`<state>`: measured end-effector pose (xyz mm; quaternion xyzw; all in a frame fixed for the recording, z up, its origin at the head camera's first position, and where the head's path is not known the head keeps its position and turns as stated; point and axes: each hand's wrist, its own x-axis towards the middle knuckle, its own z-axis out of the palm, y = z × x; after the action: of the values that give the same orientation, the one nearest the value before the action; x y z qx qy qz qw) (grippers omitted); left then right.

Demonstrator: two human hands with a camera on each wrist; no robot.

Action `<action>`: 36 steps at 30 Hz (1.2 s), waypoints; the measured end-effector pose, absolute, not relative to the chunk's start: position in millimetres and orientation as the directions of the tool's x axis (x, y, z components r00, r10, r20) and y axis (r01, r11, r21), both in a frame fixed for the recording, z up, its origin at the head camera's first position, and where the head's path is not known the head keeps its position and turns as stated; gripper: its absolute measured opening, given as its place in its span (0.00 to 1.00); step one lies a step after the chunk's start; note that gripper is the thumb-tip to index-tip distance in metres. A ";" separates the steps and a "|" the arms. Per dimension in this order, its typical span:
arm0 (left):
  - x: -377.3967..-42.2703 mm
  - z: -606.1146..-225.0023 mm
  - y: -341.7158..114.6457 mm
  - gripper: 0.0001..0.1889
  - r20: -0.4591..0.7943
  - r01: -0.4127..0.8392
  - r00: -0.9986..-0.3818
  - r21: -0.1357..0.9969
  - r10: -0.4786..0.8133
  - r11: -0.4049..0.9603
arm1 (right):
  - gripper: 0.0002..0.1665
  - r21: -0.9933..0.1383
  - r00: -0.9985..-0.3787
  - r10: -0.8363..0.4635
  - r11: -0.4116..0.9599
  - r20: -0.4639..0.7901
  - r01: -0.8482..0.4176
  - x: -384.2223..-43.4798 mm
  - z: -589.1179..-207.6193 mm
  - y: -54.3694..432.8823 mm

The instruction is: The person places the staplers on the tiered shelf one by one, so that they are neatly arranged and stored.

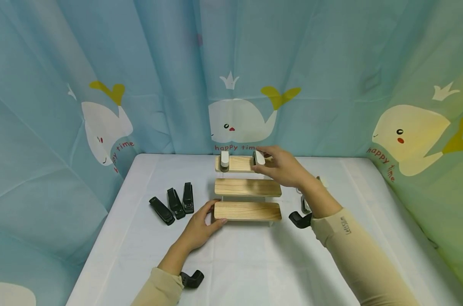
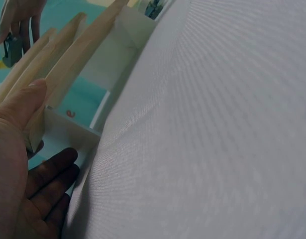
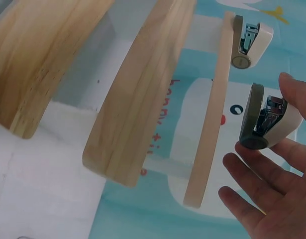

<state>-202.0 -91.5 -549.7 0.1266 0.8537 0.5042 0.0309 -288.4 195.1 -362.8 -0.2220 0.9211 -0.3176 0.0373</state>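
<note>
We find both hands at work on the wooden rack [image 1: 247, 211]. The left hand [image 1: 201, 227] pinches the near left end of its lowest step, thumb at the front edge, with the other fingers spread loosely. The right hand [image 1: 281, 165] is partly closed, thumb and forefinger gripping a white-and-grey stapler [image 3: 252, 109], its remaining fingers extended and apart. In the right wrist view, we see this stapler clear of the top step, just above its right part. To the right hand's left, a second stapler [image 1: 224, 160] stands upright on that same step. The middle and lowest steps, between the two hands, are bare pale wood on white supports.

The tabletop [image 1: 235, 272] beneath both hands is covered in white cloth, with faint creases running across it. To the left hand's left and slightly beyond it, we record three black staplers [image 1: 175, 203] lying in a loose fan. Some metallic items [image 1: 305, 205] lie partly hidden behind the right forearm; we cannot identify them.

Beyond the hands hangs a curtain [image 1: 178, 63], blue across the left and centre and greener to the right, enclosing the far side and both flanks. We note white whales [image 1: 241, 121] with yellow tails, white crowns and red "happy time" lettering printed upon it.
</note>
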 end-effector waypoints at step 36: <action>-201.6 -551.7 -92.2 0.38 0.069 0.180 -0.967 0.864 0.243 0.470 | 0.42 -0.588 -0.868 -0.486 0.676 0.098 -0.445 -294.0 -365.7 157.0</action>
<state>-201.6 -92.2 -551.7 0.1235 0.8566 0.5000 0.0318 -294.0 157.0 -365.7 -0.2545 0.9147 -0.3121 0.0332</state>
